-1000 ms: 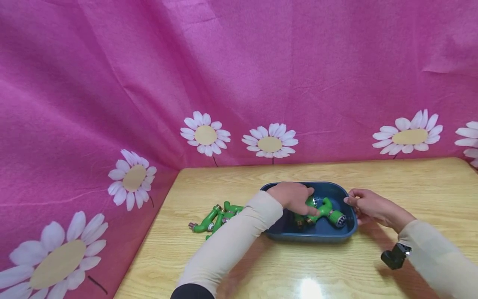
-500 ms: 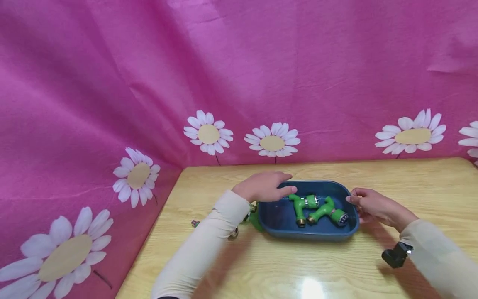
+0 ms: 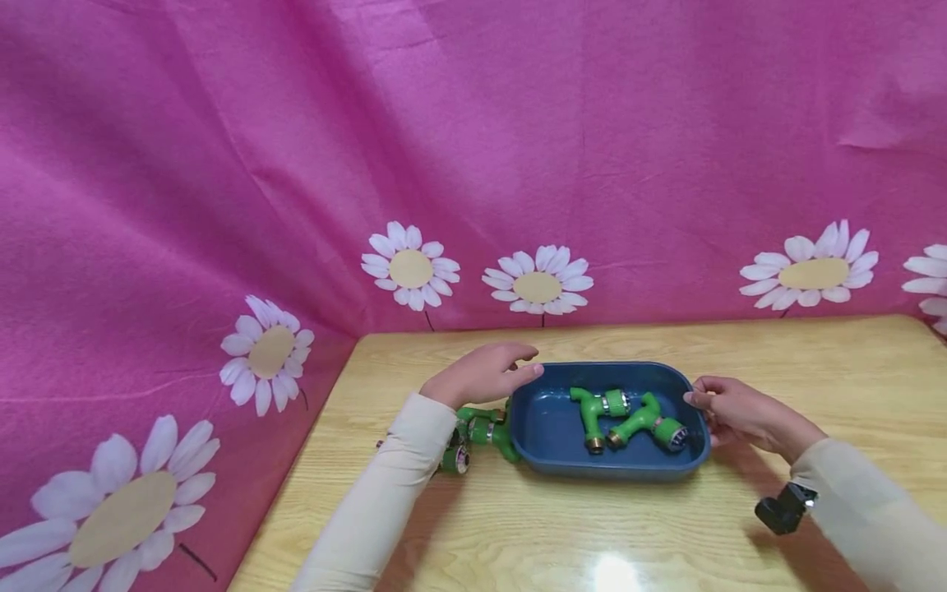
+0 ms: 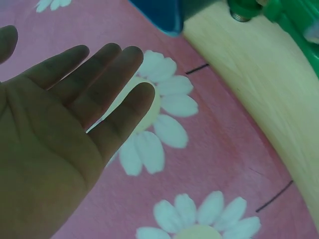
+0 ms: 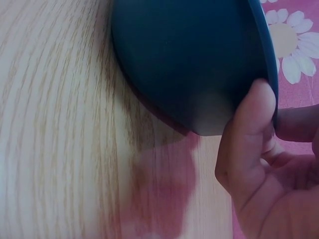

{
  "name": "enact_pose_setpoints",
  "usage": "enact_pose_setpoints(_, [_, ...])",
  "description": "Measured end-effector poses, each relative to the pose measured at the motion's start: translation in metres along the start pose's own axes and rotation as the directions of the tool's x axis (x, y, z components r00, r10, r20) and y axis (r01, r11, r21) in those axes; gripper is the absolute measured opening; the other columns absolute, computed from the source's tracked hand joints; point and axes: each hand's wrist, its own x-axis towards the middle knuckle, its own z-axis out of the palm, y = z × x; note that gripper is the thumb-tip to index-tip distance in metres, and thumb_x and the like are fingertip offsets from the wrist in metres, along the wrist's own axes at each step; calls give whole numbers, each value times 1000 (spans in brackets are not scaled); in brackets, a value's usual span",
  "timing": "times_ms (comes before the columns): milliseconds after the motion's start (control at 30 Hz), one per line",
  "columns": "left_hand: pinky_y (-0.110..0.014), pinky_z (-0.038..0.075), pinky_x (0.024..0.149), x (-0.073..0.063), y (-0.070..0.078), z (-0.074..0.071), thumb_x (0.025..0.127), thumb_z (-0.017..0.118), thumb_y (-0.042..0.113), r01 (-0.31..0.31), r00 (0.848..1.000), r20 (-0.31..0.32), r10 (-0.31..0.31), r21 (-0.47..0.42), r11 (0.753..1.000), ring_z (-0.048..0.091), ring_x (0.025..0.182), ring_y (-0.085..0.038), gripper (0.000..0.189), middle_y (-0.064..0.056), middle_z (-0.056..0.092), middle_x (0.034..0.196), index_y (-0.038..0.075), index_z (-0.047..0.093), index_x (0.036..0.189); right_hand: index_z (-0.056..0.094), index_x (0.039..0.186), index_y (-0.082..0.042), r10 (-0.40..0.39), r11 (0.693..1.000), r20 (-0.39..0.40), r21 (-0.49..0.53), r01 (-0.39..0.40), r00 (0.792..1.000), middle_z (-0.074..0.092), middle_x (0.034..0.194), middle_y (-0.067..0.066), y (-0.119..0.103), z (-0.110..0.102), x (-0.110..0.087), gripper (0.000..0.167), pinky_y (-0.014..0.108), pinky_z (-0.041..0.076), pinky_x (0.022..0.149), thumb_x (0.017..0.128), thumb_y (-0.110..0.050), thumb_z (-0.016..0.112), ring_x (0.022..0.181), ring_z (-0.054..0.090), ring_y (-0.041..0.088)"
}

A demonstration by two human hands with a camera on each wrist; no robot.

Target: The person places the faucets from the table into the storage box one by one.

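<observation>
A dark blue basin (image 3: 543,427) stands on the table, with two green taps in it: one tap (image 3: 591,411) left of the other tap (image 3: 669,432). In the head view my right hand (image 3: 747,417) pinches the basin's right rim, thumb on one side and fingers on the other. The right wrist view shows that grip close up on the basin wall (image 5: 189,55). My left hand (image 3: 481,376) hovers at the basin's left rim, palm empty and fingers extended in the left wrist view. Several more green taps (image 3: 484,432) lie left of the basin, partly hidden by the left forearm.
The wooden table (image 3: 562,534) reaches back to a pink cloth (image 3: 651,164) printed with white flowers. A black wrist camera (image 3: 786,507) sits on the right sleeve. One of the taps outside lies right against the basin's left wall.
My left hand has let go of a tap inside the basin and moved left, out over its left rim. The right hand stays on the right rim.
</observation>
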Motion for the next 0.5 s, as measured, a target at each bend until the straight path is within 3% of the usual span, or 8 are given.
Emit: enact_pose_setpoints(500, [-42, 52, 102, -16, -41, 4, 100, 55, 31, 48, 998, -50, -50, -31, 998, 65, 117, -27, 45, -14, 61, 137, 7, 57, 138, 46, 95, -8, 22, 1000, 19, 12, -22, 1000, 48, 76, 0, 1, -1, 3, 16, 24, 55, 59, 106, -16, 38, 67, 54, 10])
